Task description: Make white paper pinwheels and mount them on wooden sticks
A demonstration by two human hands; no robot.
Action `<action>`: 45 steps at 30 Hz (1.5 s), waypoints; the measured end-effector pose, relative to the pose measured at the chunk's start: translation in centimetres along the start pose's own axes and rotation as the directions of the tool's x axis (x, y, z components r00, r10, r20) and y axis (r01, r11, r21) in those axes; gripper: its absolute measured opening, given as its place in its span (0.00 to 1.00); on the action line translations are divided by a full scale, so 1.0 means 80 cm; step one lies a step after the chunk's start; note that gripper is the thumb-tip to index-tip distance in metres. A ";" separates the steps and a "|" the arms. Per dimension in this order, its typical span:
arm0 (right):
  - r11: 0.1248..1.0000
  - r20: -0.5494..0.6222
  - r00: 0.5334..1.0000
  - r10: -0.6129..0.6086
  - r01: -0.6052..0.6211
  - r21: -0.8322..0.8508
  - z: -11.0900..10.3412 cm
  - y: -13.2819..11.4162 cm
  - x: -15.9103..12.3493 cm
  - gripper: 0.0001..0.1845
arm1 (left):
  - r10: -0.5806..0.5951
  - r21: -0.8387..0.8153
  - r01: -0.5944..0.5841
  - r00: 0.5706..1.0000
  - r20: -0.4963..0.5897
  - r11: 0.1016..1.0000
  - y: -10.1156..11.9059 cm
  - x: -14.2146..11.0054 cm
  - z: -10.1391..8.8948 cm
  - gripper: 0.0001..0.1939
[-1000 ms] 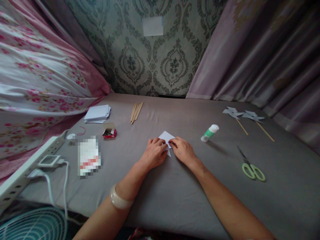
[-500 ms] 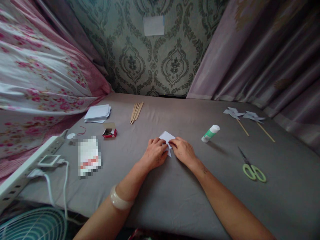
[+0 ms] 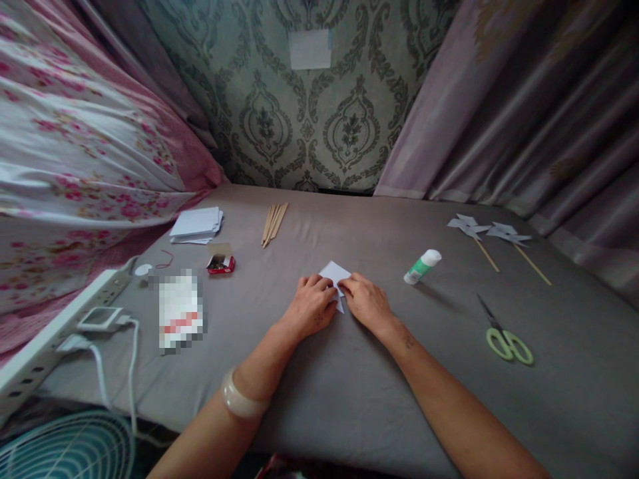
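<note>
A small piece of white paper (image 3: 334,271) lies near the middle of the grey-covered surface, with cut or folded points showing below my fingers. From the left, my left hand (image 3: 313,305) is closed on it, fingers bent and pressed down. My right hand (image 3: 368,299) pinches the paper's right side between thumb and fingertips. The fingertips nearly meet, and they hide the paper's centre. A glue stick (image 3: 423,267) with a green label stands to the right of my right hand. Farther right lie scissors (image 3: 503,336) with light green handles.
Two paper pinwheels on sticks (image 3: 468,227) lie at the far right. Toward the back left are a stack of white paper (image 3: 196,225), several wooden sticks (image 3: 273,224) and an open red box (image 3: 220,261). A white power strip (image 3: 60,339) with cables runs along the left edge.
The whole view has shifted very slightly. Both hands keep the same grip on the paper, and nothing else has visibly moved.
</note>
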State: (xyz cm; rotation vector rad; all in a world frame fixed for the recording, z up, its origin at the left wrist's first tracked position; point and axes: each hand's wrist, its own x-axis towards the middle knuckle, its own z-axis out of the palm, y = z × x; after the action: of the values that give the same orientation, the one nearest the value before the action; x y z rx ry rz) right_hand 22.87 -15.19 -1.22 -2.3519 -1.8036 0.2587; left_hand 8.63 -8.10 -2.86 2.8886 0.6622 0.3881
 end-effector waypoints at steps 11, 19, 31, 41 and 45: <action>0.971 0.063 0.993 -0.098 0.109 -0.215 -0.012 -0.018 0.005 0.18 | -0.033 -0.098 0.033 0.999 0.005 0.995 -0.003 0.000 -0.013 0.11; 0.977 0.095 0.990 -0.107 0.122 -0.173 -0.020 -0.009 0.019 0.16 | -0.376 -0.280 0.325 0.914 -0.153 0.903 -0.019 -0.001 -0.025 0.12; 0.946 0.128 0.980 -0.155 0.184 -0.265 -0.025 -0.017 0.014 0.18 | -0.431 -0.302 0.367 0.884 -0.183 0.880 -0.019 -0.002 -0.025 0.12; 0.968 0.150 0.980 -0.130 0.159 -0.194 -0.026 -0.012 0.031 0.15 | -0.381 -0.253 0.336 0.912 -0.152 0.907 -0.021 -0.002 -0.019 0.12; 0.992 0.101 0.988 -0.113 0.118 -0.047 -0.022 0.004 0.026 0.14 | -0.405 -0.256 0.355 0.897 -0.178 0.899 -0.024 0.000 -0.019 0.13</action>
State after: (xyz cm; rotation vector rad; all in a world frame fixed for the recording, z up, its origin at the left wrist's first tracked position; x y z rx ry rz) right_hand 24.16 -13.28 0.35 -2.2968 -2.0077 0.3203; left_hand 7.42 -6.24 -1.84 2.4485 1.1232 0.6914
